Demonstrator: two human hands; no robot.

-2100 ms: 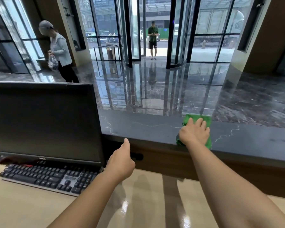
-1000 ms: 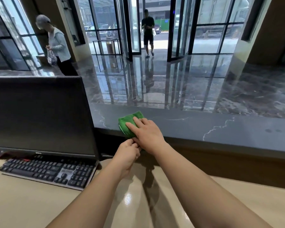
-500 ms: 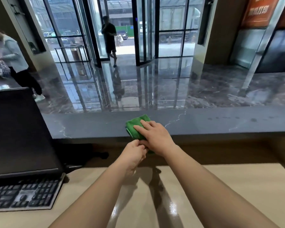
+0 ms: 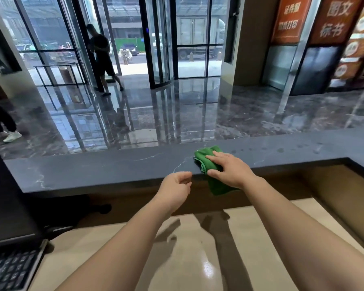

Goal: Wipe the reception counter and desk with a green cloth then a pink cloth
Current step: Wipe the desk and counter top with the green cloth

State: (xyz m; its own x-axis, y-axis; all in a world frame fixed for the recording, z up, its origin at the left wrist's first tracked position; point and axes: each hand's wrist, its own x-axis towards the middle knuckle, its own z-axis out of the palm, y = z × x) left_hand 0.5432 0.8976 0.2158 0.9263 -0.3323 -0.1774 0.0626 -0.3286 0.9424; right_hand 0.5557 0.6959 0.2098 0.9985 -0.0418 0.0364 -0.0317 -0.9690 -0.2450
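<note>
Black at the far left: a monitor (image 4: 4, 196) stands at the frame's edge with a keyboard (image 4: 8, 269) in front of it, both on the glossy beige lower counter (image 4: 198, 259). Above and behind them a dark grey stone counter (image 4: 93, 171), veined in white, runs across the scene. Beyond it lies a polished marble floor (image 4: 177, 114), where the legs and white shoes of one person (image 4: 0, 122) show at the left edge and a walker (image 4: 102, 57) in dark clothes passes the glass doors.

Near the middle, the left hand (image 4: 173, 191) hangs in front of the stone counter's near edge, its fingers loosely curled and holding nothing, just apart from the cloth. To its right the green cloth (image 4: 204, 157) lies bunched on the stone counter, one end drooping over the near edge. The right hand (image 4: 231, 171) presses down on it with fingers straight and spread, thumb along the edge. Faint spots mark the stone farther right. Orange signs (image 4: 334, 19) with white characters hang on the far right wall.
</note>
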